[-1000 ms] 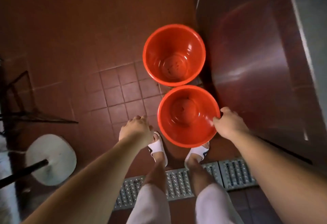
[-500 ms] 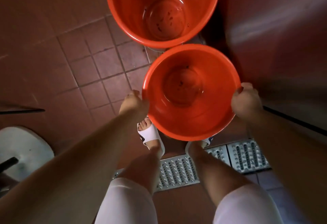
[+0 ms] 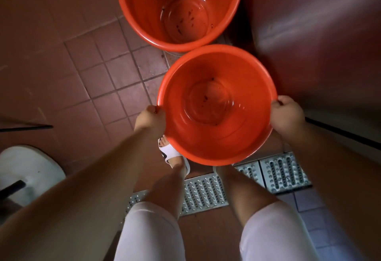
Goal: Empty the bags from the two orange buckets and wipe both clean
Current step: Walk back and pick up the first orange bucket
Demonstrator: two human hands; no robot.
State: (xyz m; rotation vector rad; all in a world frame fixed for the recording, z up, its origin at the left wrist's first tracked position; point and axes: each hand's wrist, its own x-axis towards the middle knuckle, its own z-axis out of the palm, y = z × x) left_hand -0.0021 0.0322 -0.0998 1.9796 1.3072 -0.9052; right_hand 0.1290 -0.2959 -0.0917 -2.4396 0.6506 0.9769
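Far left, low: a white rounded base [image 3: 28, 170] with a dark pole [image 3: 10, 187] rising from it stands on the reddish-brown square-tiled floor [image 3: 92, 87]; above it a thin dark rod [image 3: 31, 126] lies across the tiles. My left hand [image 3: 150, 120] grips the left rim of the nearer round orange plastic bucket [image 3: 214, 137], fingers curled over the edge, thumb side toward the outside wall. Just below that hand, my left foot in a white slide sandal [image 3: 173, 153] shows past the bucket's rim; the right foot is mostly hidden under the bucket. The nearer bucket holds no bag; its inside is wet and shiny, with a few small dark specks on the bottom disc. Whether it rests on the floor or is lifted, I cannot tell. Directly beyond it, rims almost touching, is the second round orange plastic bucket [image 3: 144, 13], also bagless, with more dark flecks scattered over its bottom and a film of liquid. A perforated metal drain grate [image 3: 284, 172] runs across the floor beneath my knees, which are covered by white trousers [image 3: 272, 236]. My right hand [image 3: 286, 116] grips the right rim of the nearer bucket, fingers wrapped over the edge. Far right: a dull, reflective metal panel [image 3: 319, 34] stands beside both buckets.
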